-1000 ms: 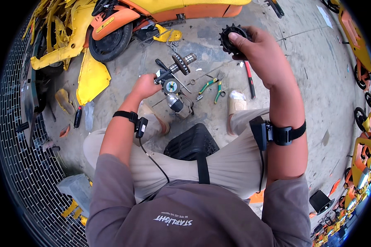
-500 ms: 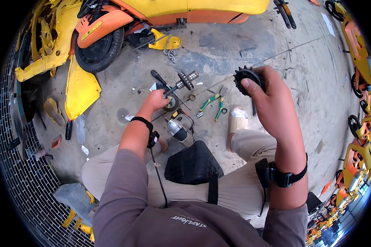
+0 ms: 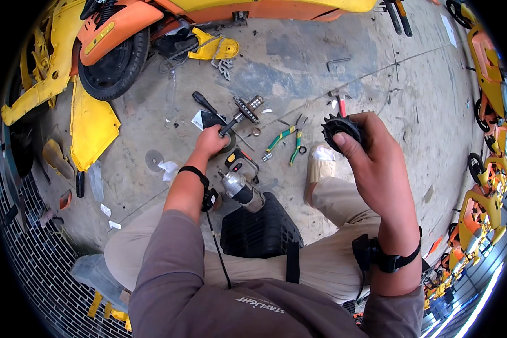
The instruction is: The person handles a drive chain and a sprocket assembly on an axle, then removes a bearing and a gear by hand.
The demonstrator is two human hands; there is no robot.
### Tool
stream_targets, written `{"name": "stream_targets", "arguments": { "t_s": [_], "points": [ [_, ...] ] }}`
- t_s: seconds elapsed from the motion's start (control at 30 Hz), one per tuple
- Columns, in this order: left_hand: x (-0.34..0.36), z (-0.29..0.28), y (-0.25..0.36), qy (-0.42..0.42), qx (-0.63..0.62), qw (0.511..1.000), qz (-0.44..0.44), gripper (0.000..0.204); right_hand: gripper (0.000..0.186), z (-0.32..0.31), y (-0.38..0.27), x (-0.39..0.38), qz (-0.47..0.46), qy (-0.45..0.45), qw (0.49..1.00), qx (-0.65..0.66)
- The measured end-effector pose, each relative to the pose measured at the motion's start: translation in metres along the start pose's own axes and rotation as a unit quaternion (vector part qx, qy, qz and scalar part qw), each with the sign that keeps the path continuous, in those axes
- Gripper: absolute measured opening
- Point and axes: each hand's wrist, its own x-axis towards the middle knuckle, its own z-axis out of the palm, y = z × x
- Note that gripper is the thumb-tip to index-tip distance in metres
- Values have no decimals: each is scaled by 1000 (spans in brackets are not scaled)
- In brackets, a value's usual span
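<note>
My left hand is closed around the end of a metal gear shaft, which points up and to the right with a toothed gear on it. Raised at the right, my right hand pinches a black toothed sprocket between thumb and fingers. The sprocket and the shaft are well apart. Just beyond my left hand lies a black-handled screwdriver. Green-and-yellow pliers rest on the floor between my hands, beside a small metal socket. A power wrench stands nearer to me.
A black plastic crate sits between my legs. A yellow-orange scooter lies at the far left, near yellow panels and a chain. A hex key lies farther off. Scooters line the right side.
The whole view has shifted slightly, so floor things appear farther left. Both hands keep their holds. A red-handled thing now shows beyond my right hand.
</note>
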Motion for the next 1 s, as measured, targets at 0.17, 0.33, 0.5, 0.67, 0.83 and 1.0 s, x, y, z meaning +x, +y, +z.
{"name": "stream_targets", "arguments": {
  "t_s": [0.17, 0.33, 0.5, 0.67, 0.83, 1.0],
  "points": [
    [-4, 9, -15, 52, -20, 998, 26, 43, 24, 0, 0, 2, -3, -6, 1000, -15],
    [-13, 4, -31, 126, -59, 985, 98, 45, 26, -3, 10, 0, -50, 21, 998, -18],
    [-15, -61, -35, 204, -42, 977, 49, 45, 32, -13, 12, 1, -87, 41, 995, 9],
    [-68, -179, 89, 191, -238, 952, 8, 39, 35, -12, 5, 0, -101, 101, 990, 24],
    [-223, -222, 238, -17, -501, 858, 111, 43, 26, 4, -21, -35, -286, 124, 946, 87],
    [-301, -203, 252, -154, -691, 689, 155, 39, 33, 44, -31, -76, -549, 192, 813, 10]
  ]
}}
